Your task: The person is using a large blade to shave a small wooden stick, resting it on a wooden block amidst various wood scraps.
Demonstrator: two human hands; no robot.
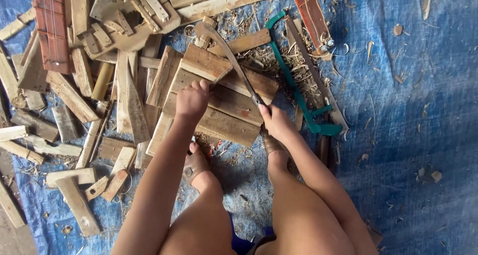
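A curved machete (230,61) is gripped at its handle by the right hand (275,119), fingers closed around it, while the left hand (191,100) is curled over the near edge of a small wooden block (205,63) that is held tilted on a stack of weathered planks (224,105). The blade is seen arching from the handle up and to the far left, its hooked tip lying past the block's far end. Injury is judged the main risk: the left hand's fingers are kept just beside the blade's path, and a glancing stroke off the slanted block could carry the edge into them. A slip could also be caused by the loose stack, since the planks lie unevenly on one another, and bare knees and sandalled feet (196,166) are set close under the work. The block itself appears dry, grey-brown and rough-sawn, with a paler cut face. It rests near the middle of the scene on a blue tarpaulin (413,110) spread over the floor and strewn with shavings. A green-framed saw (298,93) is laid to the right of the planks, and offcuts (74,110) are heaped to the left, with a red-brown stringed instrument neck (51,26) at the far left.
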